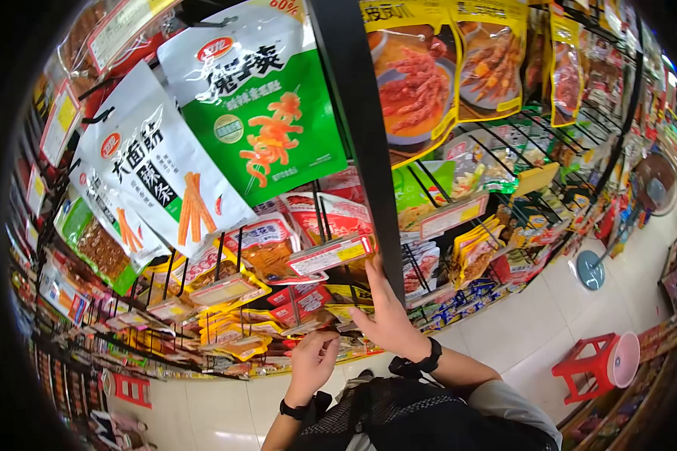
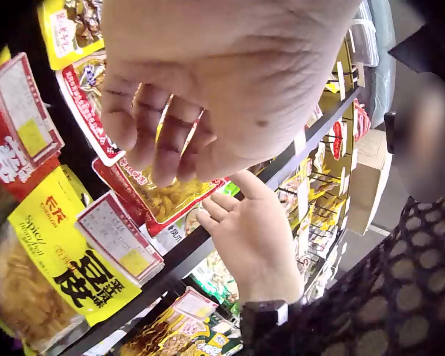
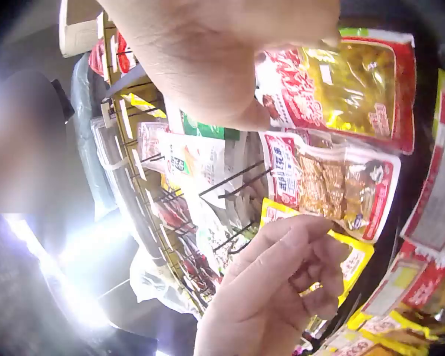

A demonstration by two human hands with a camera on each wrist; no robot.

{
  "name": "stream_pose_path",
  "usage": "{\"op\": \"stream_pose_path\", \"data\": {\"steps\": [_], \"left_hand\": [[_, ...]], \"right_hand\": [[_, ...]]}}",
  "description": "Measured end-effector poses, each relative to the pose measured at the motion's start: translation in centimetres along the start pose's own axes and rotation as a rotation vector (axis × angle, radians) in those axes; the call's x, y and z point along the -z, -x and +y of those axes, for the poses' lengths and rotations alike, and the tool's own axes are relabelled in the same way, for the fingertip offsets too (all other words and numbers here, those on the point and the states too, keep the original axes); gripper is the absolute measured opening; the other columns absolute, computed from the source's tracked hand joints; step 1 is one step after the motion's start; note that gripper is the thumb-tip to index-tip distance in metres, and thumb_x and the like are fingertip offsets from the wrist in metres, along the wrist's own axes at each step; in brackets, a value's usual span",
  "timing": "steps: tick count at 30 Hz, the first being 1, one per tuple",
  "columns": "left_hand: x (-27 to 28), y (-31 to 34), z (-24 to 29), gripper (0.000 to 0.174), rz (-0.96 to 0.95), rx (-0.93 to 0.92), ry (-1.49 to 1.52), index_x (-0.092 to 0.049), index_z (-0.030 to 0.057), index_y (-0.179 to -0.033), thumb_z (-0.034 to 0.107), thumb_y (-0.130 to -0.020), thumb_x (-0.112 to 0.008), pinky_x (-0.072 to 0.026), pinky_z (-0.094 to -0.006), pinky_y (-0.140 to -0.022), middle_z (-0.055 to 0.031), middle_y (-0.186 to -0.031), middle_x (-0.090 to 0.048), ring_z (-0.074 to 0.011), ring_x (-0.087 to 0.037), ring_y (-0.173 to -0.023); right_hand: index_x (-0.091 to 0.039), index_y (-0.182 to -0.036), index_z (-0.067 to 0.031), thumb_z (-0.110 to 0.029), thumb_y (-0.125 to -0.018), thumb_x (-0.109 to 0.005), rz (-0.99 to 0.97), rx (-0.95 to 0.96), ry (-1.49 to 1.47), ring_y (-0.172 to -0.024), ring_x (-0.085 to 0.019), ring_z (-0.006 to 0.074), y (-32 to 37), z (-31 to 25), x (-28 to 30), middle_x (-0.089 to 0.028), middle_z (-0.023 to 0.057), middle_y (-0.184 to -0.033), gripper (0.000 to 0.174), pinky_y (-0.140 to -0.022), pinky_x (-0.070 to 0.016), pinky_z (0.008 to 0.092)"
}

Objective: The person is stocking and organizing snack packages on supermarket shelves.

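My right hand (image 1: 393, 319) reaches up beside a black upright post (image 1: 365, 143), fingers fairly straight. Its fingertips are right at the end of a red-edged price label (image 1: 327, 258) below hanging snack packets. Lower and to the left, my left hand (image 1: 314, 367) is raised with loosely bent fingers and nothing in it. In the right wrist view, a red-bordered snack packet (image 3: 356, 93) lies beside the right hand and a white-and-red snack packet (image 3: 330, 185) sits between the two hands. The left wrist view shows the left palm close up, before a yellow packet (image 2: 78, 252).
A large green-and-white packet (image 1: 263, 113) and a white packet (image 1: 158, 161) hang at the upper left. Yellow packets (image 1: 417, 90) hang right of the post. Metal hooks jut outward. A red stool (image 1: 583, 368) and blue round object (image 1: 590, 270) stand on the tiled floor (image 1: 519, 376).
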State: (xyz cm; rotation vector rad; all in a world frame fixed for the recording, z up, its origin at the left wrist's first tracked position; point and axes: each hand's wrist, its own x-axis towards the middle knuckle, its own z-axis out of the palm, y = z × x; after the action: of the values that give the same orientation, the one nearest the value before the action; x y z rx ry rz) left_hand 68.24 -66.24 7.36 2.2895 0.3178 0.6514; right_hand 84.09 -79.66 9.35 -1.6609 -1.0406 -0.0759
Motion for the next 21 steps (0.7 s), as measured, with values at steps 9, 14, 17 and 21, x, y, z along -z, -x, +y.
{"op": "stream_pose_path", "data": {"steps": [9,14,17,21], "left_hand": [[0.6,4.4,0.2,0.009,-0.071,0.082,-0.125,-0.069,0.0023,-0.092,0.009,-0.086,-0.069,-0.0539,-0.0377,-0.075,-0.0123,-0.088,-0.07,-0.0313,-0.067,-0.081],[1.1,6.3,0.1,0.014,-0.104,0.168,-0.181,-0.07,0.0091,-0.097,0.021,-0.091,-0.067,-0.0543,-0.0393,-0.073,-0.0094,-0.091,-0.07,-0.0312,-0.067,-0.083],[1.2,6.9,0.0,0.015,-0.112,0.153,-0.184,-0.07,0.0087,-0.096,0.022,-0.091,-0.067,-0.0548,-0.0388,-0.074,-0.0097,-0.092,-0.07,-0.0312,-0.067,-0.084],[1.4,7.0,0.1,0.015,-0.146,0.108,-0.152,-0.071,0.0049,-0.1,0.015,-0.089,-0.07,-0.0544,-0.0353,-0.073,-0.0113,-0.093,-0.071,-0.0281,-0.068,-0.082]], "right_hand": [[-0.018,-0.153,0.0029,-0.016,-0.087,-0.067,0.252,-0.06,0.03,-0.136,-0.034,0.0517,-2.8,3.8,-5.3,-0.032,0.039,-0.146,0.085,-0.11,-0.0352,0.0482],[-0.019,-0.152,0.0039,-0.02,-0.09,-0.067,0.283,-0.176,-0.082,-0.137,-0.036,0.0462,-4.0,6.3,-7.0,-0.035,0.0333,-0.148,0.082,-0.111,-0.0332,0.0469],[-0.028,-0.148,0.0034,-0.017,-0.089,-0.067,0.313,-0.157,-0.174,-0.132,-0.042,0.044,-4.6,7.6,-7.5,-0.042,0.0292,-0.142,0.073,-0.11,-0.0339,0.0469],[-0.045,-0.134,0.0035,-0.012,-0.086,-0.067,0.16,0.064,-0.13,-0.123,-0.047,0.0443,-4.4,3.8,-5.7,-0.051,0.0257,-0.13,0.055,-0.106,-0.0371,0.0474]]}}
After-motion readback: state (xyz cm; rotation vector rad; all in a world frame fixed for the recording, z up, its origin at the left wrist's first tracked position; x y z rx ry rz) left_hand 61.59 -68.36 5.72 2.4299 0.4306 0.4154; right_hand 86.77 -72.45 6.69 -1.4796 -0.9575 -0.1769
